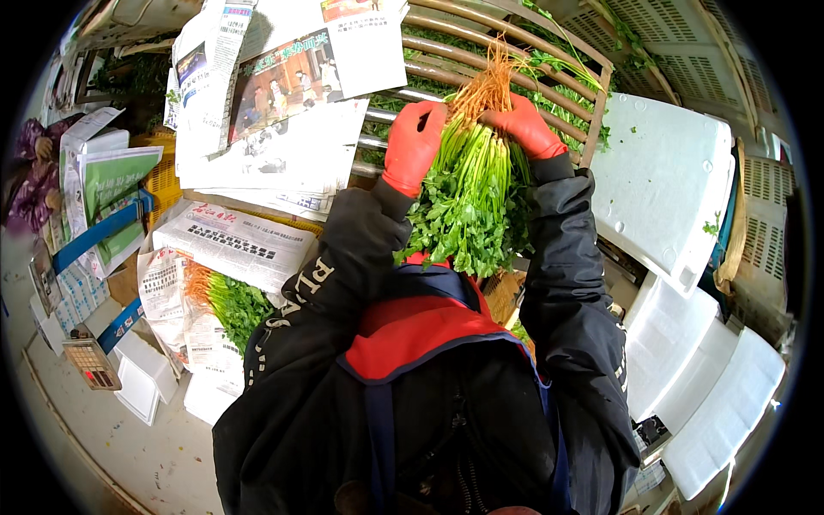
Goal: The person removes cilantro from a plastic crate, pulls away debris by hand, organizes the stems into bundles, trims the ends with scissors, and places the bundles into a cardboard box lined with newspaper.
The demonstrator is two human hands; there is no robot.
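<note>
Hanging btwn both gloved hands, the bunch of leafy greens (468, 202) is sitting in front of the person's chest, leaves pointing toward the body, orange roots (491, 81) pointing away over the slatted rack (598, 120). The neck, where stems are meeting roots, is taking the grip, prob. b/c it's the narrowest, firmest part & it's leaving the soft leaves fanning out uncrushed.

The left hand (414, 146) is closing round the bunch's L side at the neck, some fingertips hidden behind the stems. The right hand (525, 127) is clamping the R side, fingers lying across the root base. So the bunch is touching both, w/ roots rising btwn them & most leaf hanging below them. Red gloves are covering both, prob. vs. wet & dirt.

Farther out, loose greens (562, 129) are showing thru & beside the rack bars. Newspaper sheets (343, 142) are lying on the rack's L part, prob. for quick reach. Lower L, a smaller bunch (239, 311) is resting on more newspaper (163, 296), prob. to keep it clean. White foam panels (657, 184) are standing R of the rack; a calculator (92, 362) is sitting far L.
</note>
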